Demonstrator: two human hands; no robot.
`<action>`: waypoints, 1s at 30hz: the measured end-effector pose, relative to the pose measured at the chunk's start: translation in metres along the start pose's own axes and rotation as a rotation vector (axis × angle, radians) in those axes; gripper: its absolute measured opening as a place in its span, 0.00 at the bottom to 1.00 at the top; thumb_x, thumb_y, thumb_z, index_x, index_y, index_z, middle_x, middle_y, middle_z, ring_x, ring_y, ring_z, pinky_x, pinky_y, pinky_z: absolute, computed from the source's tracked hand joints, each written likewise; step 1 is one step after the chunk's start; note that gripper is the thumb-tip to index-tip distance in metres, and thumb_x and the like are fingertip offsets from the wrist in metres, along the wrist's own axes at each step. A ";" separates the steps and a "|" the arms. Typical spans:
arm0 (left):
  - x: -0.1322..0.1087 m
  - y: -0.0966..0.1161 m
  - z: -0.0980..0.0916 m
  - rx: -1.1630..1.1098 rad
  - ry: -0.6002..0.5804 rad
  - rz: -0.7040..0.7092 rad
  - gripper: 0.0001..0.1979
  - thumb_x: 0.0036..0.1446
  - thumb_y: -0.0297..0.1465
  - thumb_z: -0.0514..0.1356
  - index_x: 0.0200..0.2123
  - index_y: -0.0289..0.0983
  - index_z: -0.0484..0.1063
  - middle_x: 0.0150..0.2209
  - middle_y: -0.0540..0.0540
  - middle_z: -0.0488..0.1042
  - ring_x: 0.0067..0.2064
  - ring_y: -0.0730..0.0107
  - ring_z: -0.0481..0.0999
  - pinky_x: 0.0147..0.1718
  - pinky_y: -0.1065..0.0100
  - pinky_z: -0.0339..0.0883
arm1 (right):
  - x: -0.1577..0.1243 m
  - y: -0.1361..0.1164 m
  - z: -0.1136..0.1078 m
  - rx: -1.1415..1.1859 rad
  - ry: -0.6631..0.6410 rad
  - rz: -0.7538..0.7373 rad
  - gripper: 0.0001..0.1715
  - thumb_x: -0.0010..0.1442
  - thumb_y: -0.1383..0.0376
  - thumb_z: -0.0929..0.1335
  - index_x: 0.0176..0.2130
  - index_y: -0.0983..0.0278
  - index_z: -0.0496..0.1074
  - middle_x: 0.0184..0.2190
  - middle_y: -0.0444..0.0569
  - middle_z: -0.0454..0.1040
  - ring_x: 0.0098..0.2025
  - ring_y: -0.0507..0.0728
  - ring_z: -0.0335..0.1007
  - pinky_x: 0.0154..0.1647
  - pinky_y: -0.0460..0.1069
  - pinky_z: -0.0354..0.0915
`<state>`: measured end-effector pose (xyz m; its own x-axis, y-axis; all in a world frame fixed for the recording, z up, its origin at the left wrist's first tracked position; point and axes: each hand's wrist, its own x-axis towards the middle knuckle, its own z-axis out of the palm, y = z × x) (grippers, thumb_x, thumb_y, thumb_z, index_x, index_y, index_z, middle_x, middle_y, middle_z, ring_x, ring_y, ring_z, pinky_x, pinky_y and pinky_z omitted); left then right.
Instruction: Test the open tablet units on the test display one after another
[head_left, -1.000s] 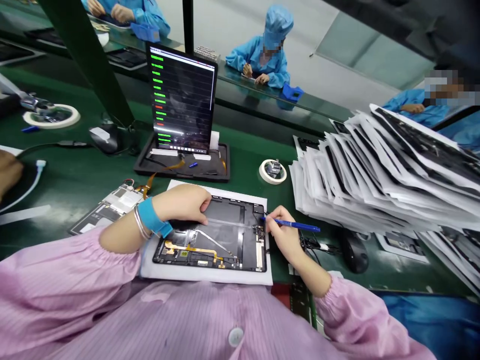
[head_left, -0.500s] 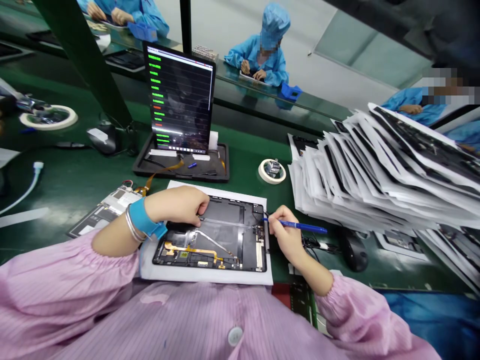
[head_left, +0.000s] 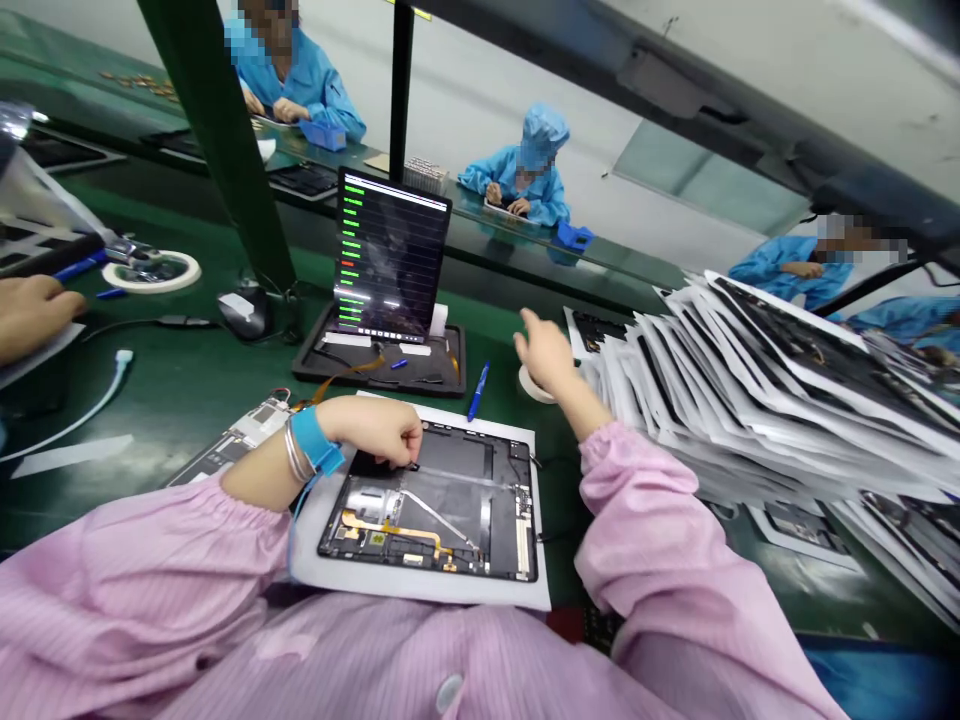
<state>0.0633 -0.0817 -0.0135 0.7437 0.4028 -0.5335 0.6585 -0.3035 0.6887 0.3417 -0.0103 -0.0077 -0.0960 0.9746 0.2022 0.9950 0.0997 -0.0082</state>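
Observation:
In the head view an opened tablet casing [head_left: 450, 455] lies on a white sheet [head_left: 315, 570], its cables and boards exposed. My left hand [head_left: 379, 430], with a blue wrist strap, is closed in a pinch over the casing. Its fingertips hold the dark end of a flat ribbon cable [head_left: 465, 477] that runs across to the right side. My right hand [head_left: 549, 352] is raised beyond the casing, holding nothing, fingers apart. Below it sits a white tape roll [head_left: 534, 388], partly hidden by the wrist. A blue pen [head_left: 478, 392] lies on the table behind the casing.
A lit screen [head_left: 390, 260] stands in a black tray [head_left: 304, 362]. A tall stack of sheeted panels [head_left: 675, 390] leans at right. At left are a mouse [head_left: 246, 312], a white cable [head_left: 112, 390] and another person's hand [head_left: 34, 315]. Co-workers in blue sit across.
My right hand has let go of the blue pen, now on the table, and moved away toward the tape roll. My left hand keeps its pinch. Another person's hand has appeared at left.

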 end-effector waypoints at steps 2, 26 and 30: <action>0.000 -0.001 -0.002 -0.017 -0.010 0.005 0.11 0.41 0.29 0.55 0.31 0.35 0.74 0.25 0.48 0.75 0.24 0.72 0.71 0.21 0.74 0.59 | 0.020 0.016 -0.004 0.030 0.010 0.127 0.28 0.67 0.57 0.54 0.58 0.71 0.58 0.51 0.64 0.66 0.53 0.66 0.61 0.50 0.56 0.58; 0.003 -0.010 -0.009 -0.088 -0.044 0.059 0.11 0.42 0.29 0.58 0.30 0.35 0.77 0.25 0.48 0.76 0.23 0.74 0.68 0.21 0.74 0.58 | -0.108 -0.045 0.028 0.530 -0.180 -0.251 0.09 0.61 0.62 0.64 0.29 0.62 0.63 0.30 0.47 0.67 0.36 0.56 0.62 0.39 0.50 0.58; 0.004 -0.010 -0.009 -0.045 -0.012 0.100 0.09 0.44 0.29 0.59 0.31 0.35 0.77 0.27 0.48 0.77 0.26 0.74 0.70 0.25 0.74 0.60 | -0.113 -0.049 0.028 0.512 -0.149 -0.242 0.08 0.61 0.63 0.63 0.30 0.61 0.61 0.30 0.47 0.66 0.36 0.57 0.62 0.38 0.50 0.58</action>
<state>0.0587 -0.0692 -0.0182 0.8067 0.3620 -0.4671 0.5756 -0.3020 0.7600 0.3030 -0.1197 -0.0578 -0.3588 0.9259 0.1179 0.8072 0.3712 -0.4589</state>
